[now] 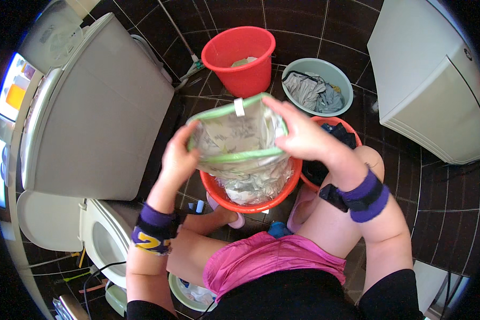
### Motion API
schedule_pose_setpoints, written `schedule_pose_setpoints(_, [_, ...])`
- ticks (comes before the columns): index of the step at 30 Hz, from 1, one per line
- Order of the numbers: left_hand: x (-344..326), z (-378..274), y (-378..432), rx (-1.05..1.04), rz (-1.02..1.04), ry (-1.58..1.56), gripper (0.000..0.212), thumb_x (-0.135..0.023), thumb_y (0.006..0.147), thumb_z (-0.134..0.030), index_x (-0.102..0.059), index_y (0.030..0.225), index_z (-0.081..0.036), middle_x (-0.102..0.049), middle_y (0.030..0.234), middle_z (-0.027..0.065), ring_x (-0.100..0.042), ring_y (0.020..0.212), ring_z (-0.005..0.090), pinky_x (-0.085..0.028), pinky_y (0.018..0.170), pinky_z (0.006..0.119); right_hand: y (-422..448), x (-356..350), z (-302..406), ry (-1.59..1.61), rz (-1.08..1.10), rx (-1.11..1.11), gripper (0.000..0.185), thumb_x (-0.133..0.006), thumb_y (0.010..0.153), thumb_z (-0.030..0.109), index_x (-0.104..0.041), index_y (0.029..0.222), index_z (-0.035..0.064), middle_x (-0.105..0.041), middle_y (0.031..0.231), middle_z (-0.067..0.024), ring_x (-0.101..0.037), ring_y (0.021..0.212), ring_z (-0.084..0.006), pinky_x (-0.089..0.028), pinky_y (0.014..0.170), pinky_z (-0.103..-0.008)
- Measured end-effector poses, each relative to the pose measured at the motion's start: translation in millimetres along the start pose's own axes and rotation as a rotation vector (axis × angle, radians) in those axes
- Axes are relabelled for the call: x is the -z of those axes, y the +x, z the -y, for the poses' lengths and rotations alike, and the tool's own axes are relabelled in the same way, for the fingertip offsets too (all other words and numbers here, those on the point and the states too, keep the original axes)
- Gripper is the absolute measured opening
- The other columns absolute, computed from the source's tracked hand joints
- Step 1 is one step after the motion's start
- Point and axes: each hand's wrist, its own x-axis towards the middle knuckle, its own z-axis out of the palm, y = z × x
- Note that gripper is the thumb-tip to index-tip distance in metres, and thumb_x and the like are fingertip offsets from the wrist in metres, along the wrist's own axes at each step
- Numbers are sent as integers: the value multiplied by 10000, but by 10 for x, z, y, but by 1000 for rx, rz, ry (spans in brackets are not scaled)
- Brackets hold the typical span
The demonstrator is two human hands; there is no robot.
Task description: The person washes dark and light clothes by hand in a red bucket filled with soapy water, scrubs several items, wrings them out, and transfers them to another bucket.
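Both of my hands hold a pale, dark-patterned garment [232, 134] by its green elastic waistband, stretched wide so that its inside shows. A white tag hangs from the far edge of the band. My left hand [180, 154] grips the left side; my right hand [304, 130] has the right side, thumb and fingers spread along the band. Directly beneath, between my feet, stands a red plastic basin [250, 208] with wet, whitish laundry [256, 188] in it. The garment covers the far part of this basin, and its lower folds hang close over the laundry.
Beyond are a red bucket [248, 80] with some cloth and a grey-blue basin [340, 74] of grey clothes. Another red basin [354, 134] holds dark clothes by my right knee. A white toilet [94, 212] and large white appliance [100, 116] stand left; a white cabinet-like unit [416, 88] stands right.
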Motion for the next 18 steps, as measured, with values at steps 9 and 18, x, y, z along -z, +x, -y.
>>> schedule_pose_setpoints(9, [-1314, 617, -353, 405, 562, 296, 961, -700, 633, -101, -189, 1447, -105, -335, 1421, 193, -375, 1239, 465, -359, 1043, 453, -73, -1206, -1196, -319, 298, -462, 995, -609, 642, 21, -73, 1477, 89, -265, 1401, -276, -438, 1219, -404, -399, 1003, -374])
schedule_pose_setpoints(18, [-1731, 1008, -459, 450, 582, 301, 1059, -703, 624, -99, -62, 1467, -96, -230, 1477, 211, -288, 1320, 433, -293, 1091, 440, 67, -1657, -1519, -487, 440, -587, 1078, -670, 625, 57, -39, 1483, 223, -228, 1443, -272, -451, 1196, -452, -413, 987, -422])
